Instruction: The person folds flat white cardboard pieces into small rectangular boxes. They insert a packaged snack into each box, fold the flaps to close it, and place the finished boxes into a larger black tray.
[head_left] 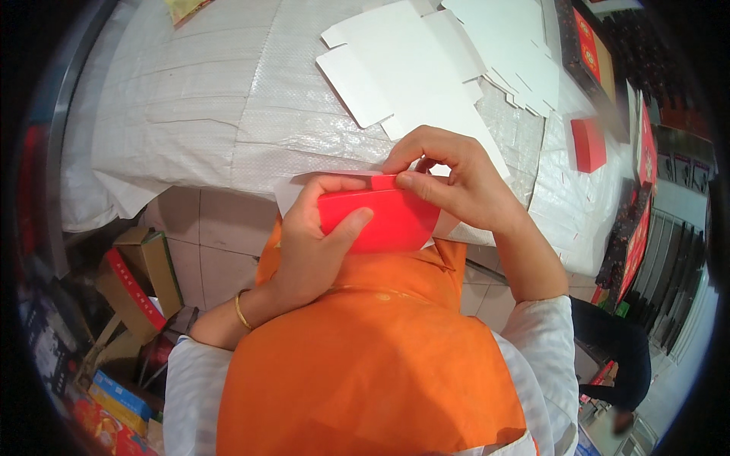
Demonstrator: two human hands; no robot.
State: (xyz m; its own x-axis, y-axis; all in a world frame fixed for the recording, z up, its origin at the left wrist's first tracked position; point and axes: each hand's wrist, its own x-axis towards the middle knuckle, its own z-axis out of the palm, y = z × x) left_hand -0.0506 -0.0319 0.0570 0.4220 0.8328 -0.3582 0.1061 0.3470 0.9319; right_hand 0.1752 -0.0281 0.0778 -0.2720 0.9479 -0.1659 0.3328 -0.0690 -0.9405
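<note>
Close in front of my orange apron I hold a red folded-card box, with white inner flaps showing behind it. My left hand grips its left end, thumb across the red face and fingers behind the upper edge. With thumb and forefinger, my right hand pinches at a small red tab on the top edge. Part of the box's far side is hidden behind my hands. Just beyond lies a flat white die-cut card blank with cut flaps, on the sheeted surface.
White woven plastic sheeting covers the surface ahead. More white blanks are stacked at the far right. A small red box stands near the right edge, beside dark printed boxes. Opened cardboard boxes sit on the floor left. Another person is at lower right.
</note>
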